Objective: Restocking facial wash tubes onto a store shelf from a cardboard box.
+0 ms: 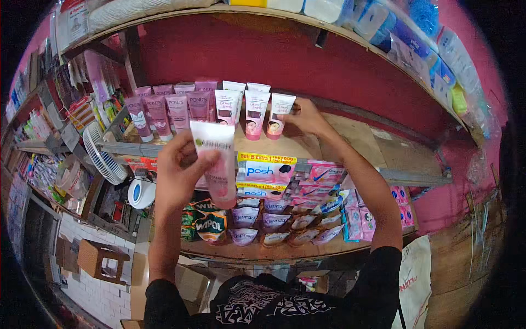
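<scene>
My left hand (181, 166) grips a pink and white Garnier squeeze tube (218, 172), held up in front of the wooden shelf (353, 135). On that shelf my right hand (306, 117) has its fingers at the side of a white and pink Glow & Lovely tube (280, 115), the rightmost of its row. A matching tube (257, 115) stands just left of it, with more white tubes beside and behind. Farther left, several mauve Pond's tubes (156, 117) stand upright in two rows.
Below hang Posh sachets (267, 170), with Kispray pouches (275, 220) and Wipol pouches (210, 226) on the lower shelf. A white fan (104, 154) stands at left. An upper shelf (254, 12) holds packed goods overhead. A wooden stool (100, 261) is on the floor.
</scene>
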`<act>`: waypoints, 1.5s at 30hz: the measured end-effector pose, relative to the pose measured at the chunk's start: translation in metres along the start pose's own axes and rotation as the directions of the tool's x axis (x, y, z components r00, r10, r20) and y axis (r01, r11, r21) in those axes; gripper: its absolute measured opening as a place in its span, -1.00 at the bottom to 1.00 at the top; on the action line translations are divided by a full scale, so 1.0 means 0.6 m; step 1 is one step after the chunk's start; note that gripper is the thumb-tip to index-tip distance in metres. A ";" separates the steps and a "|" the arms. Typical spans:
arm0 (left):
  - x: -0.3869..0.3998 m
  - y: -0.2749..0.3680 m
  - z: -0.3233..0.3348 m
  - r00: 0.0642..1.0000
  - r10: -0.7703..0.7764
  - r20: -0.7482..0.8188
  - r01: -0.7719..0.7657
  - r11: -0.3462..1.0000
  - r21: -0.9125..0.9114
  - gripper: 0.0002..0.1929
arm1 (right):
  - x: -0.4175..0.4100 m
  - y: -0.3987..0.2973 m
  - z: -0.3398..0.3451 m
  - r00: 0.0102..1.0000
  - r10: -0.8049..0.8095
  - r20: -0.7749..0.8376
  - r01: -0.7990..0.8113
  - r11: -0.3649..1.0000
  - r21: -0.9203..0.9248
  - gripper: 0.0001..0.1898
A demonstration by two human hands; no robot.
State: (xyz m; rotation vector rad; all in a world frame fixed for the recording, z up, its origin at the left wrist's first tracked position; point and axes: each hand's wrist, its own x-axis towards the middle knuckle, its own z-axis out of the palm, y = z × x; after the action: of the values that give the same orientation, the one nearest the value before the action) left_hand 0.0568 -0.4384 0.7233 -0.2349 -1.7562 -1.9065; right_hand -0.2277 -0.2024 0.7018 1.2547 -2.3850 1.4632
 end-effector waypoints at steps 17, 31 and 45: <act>0.220 0.037 0.153 0.977 0.126 0.174 -0.124 0.992 -0.022 -0.68 | -0.039 -0.027 -0.074 0.995 -0.056 0.078 0.057 0.998 -0.005 -0.48; 0.287 -0.037 0.243 0.743 0.532 0.406 -0.667 0.548 0.504 -0.60 | -0.055 -0.130 -0.169 0.995 -0.071 -0.074 0.069 0.997 -0.033 -0.57; 0.251 -0.087 0.203 0.794 0.147 0.590 -0.585 0.450 0.675 -0.72 | 0.050 0.087 -0.061 0.980 -0.198 -0.018 0.184 0.938 -0.295 -0.66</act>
State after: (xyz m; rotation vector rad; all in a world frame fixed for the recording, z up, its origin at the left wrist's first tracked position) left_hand -0.1228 -0.3596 0.7653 -0.6829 -2.4567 -0.5145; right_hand -0.2946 -0.1812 0.6977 1.3149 -2.2676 1.0286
